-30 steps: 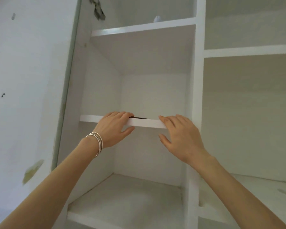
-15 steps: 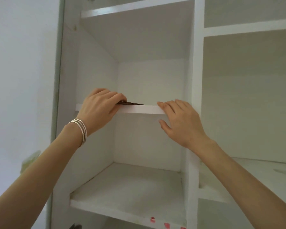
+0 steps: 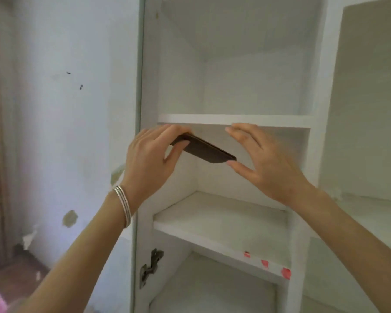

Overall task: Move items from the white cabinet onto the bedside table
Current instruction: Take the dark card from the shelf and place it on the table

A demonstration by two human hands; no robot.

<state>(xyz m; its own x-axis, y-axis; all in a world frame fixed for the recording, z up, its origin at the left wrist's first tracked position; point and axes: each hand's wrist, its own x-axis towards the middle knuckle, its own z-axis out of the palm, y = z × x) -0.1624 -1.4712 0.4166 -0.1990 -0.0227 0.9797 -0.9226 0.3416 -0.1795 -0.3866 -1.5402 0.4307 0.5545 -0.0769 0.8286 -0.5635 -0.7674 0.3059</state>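
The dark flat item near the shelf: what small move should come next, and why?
Probably close the right hand on the low end of the dark flat item. The left hand pinches only its upper end, so it tilts down below the shelf edge, while the right hand is open beside it.

Both arms extend forward and upward. Left hand (image 3: 149,161) pinches one end of a dark flat item (image 3: 203,148), fingers above, thumb below. Right hand (image 3: 265,163) is spread with fingers straight, thumb tip just beside the item's other end.
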